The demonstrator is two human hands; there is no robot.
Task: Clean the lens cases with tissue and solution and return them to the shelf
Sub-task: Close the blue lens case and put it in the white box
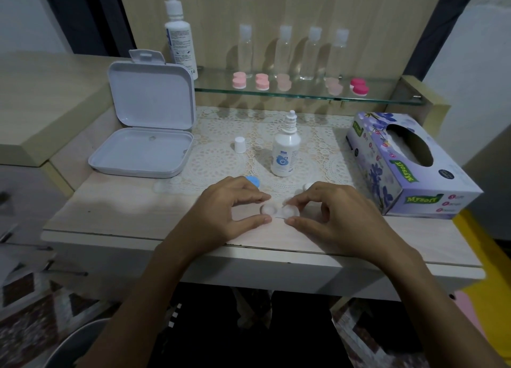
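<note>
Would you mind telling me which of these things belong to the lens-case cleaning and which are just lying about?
For the job: open lens case, held by left hand and right hand; small solution bottle; tissue box; blue cap; pink cases; glass shelf.

Lying about: white box; clear bottles; tall bottle.

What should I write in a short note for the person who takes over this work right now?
Left hand and right hand: fingers of each pinch one end of the open clear lens case on the table.
Blue cap and white cap lie behind the hands.
Small solution bottle stands uncapped, its cap beside it. Tissue box at right.
Five closed pink cases stand on the glass shelf.
Left: wipe this case, close it, shelve it.
</note>
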